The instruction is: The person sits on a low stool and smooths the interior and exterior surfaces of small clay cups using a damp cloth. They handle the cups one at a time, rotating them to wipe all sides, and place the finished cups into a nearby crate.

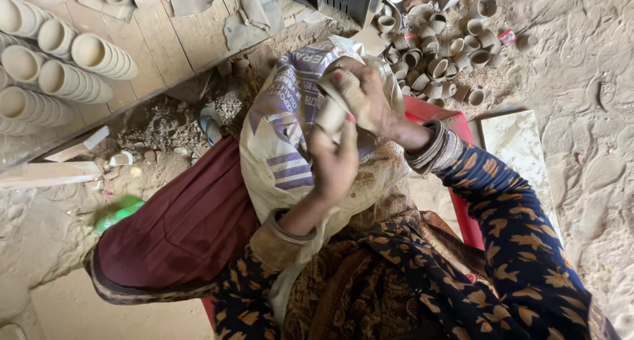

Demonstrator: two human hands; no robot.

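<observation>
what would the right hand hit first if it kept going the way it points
The right hand points up-left over the printed sack; past the clay cup, it would likely meet the rubble. Depth is unclear.

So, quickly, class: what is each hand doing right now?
Left hand: closed on the lower end of a clay cup.
Right hand: closed over the same cup's upper end.

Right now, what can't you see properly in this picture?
- Head view: the clay cup is mostly wrapped by the left hand and right hand.
- Stacked cups: cut off by the left edge.
- Loose cups heap: too small for detail.
- Green thing: blurred.
</observation>
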